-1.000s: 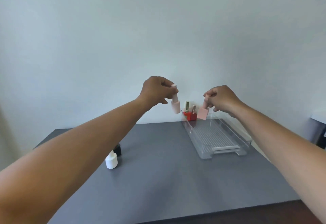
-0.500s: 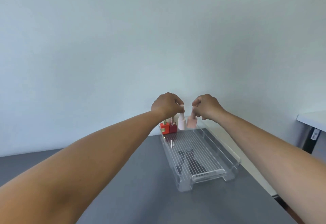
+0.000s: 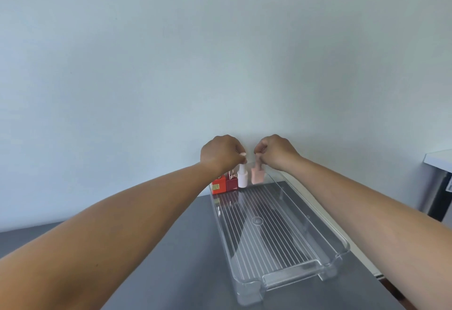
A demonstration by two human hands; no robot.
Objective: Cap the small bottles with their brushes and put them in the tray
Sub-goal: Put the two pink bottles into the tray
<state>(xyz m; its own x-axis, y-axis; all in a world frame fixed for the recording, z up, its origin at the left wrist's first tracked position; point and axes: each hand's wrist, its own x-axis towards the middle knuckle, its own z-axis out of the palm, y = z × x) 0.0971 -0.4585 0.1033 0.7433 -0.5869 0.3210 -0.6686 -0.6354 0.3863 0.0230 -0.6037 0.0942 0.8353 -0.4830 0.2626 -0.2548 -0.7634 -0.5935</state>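
Nearest the person, two bare forearms reach out over the grey table (image 3: pixel 171 248), which runs back to a pale wall. A clear plastic tray (image 3: pixel 341 248) with a ribbed floor lies lengthwise along the table's right edge, most of it bare. At the tray's far end, by the table's back edge, four small bottles stand in a row: an orange-red square bottle (image 3: pixel 218 185) at the left, a dark red bottle (image 3: pixel 231 183) touching it, then a white bottle (image 3: pixel 242 179) and a pale pink bottle (image 3: pixel 257 175) (this last blurred through the tray wall). The left hand (image 3: pixel 221 153) has its grip closed, fingertips pinching the cap of the white bottle. The right hand (image 3: pixel 275 152) is likewise closed, pinching the cap of the pale pink bottle. Both bottles are upright inside the tray; whether they rest on its floor I cannot tell.
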